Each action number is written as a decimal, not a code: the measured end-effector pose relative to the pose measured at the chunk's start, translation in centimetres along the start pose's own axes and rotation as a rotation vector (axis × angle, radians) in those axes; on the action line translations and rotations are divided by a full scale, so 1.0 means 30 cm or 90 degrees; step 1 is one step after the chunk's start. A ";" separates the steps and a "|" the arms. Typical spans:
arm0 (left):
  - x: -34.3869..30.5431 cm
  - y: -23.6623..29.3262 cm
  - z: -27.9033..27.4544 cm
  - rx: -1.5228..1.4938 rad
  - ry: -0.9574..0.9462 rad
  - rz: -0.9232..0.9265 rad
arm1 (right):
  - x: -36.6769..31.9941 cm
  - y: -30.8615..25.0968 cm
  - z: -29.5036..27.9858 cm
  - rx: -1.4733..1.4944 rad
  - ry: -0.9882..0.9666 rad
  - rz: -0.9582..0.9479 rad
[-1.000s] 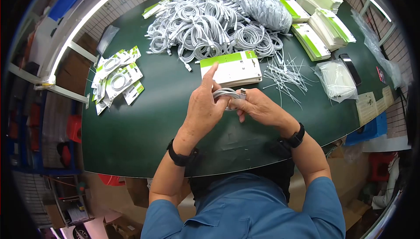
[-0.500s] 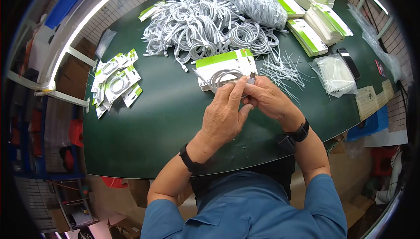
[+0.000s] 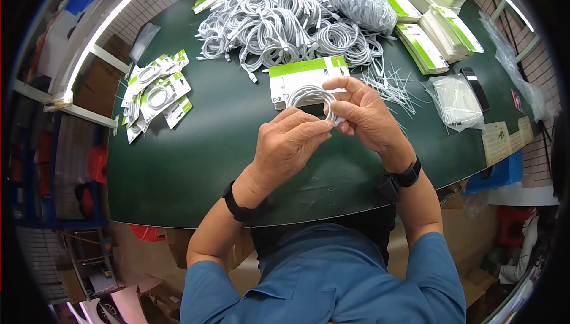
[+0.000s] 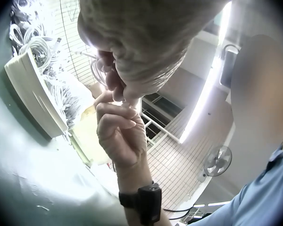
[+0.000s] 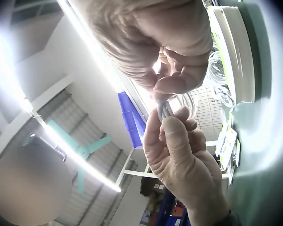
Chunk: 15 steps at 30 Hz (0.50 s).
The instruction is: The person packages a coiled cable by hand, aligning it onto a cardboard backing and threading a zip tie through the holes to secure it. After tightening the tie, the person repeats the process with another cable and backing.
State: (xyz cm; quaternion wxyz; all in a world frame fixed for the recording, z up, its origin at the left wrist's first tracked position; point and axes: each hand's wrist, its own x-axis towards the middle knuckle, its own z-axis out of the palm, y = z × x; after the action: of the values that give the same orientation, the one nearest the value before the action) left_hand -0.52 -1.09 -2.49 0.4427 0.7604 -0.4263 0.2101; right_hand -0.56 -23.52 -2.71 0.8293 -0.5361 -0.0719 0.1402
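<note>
A coiled white cable [image 3: 310, 94] is held up between both hands, in front of a stack of white and green cards [image 3: 285, 81]. The left hand [image 3: 288, 143] pinches the coil's lower side with thumb and fingers. On the coil's right side the right hand [image 3: 367, 116] grips it between thumb and fingers. In the right wrist view the left hand [image 5: 184, 160] pinches the cable strands [image 5: 164, 109], close below the right hand [image 5: 155, 42]. The left wrist view shows part of the coil [image 4: 98, 70] beside the fingers; its plug ends are hard to make out.
A heap of coiled cables [image 3: 267, 24] lies at the back, partly bagged. Carded cables [image 3: 157, 95] are piled at the left. Loose white ties [image 3: 392, 89], a bag of ties [image 3: 457, 101], a phone [image 3: 475, 86] and card stacks [image 3: 423, 48] are at the right.
The hands have turned the coil, and the plug visible before is no longer in sight. The left hand has shifted left and down from the coil's top; the right hand's fingers have spread upward.
</note>
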 end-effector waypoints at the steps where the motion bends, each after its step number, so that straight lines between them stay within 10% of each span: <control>1: 0.002 0.000 -0.009 -0.012 -0.005 -0.010 | -0.002 -0.001 0.003 0.001 -0.010 -0.001; 7: 0.017 0.004 -0.042 -0.030 -0.005 -0.012 | -0.025 -0.038 0.020 -0.124 -0.027 -0.012; 15: 0.065 0.022 -0.106 -0.038 -0.066 0.022 | -0.097 -0.146 0.067 -0.613 -0.085 -0.351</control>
State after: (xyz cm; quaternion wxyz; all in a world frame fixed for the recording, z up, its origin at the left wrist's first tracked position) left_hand 0.18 0.57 0.85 0.4385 0.7495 -0.4676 0.1652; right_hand -3.20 -24.36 2.20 0.4907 -0.8056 -0.3176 -0.0969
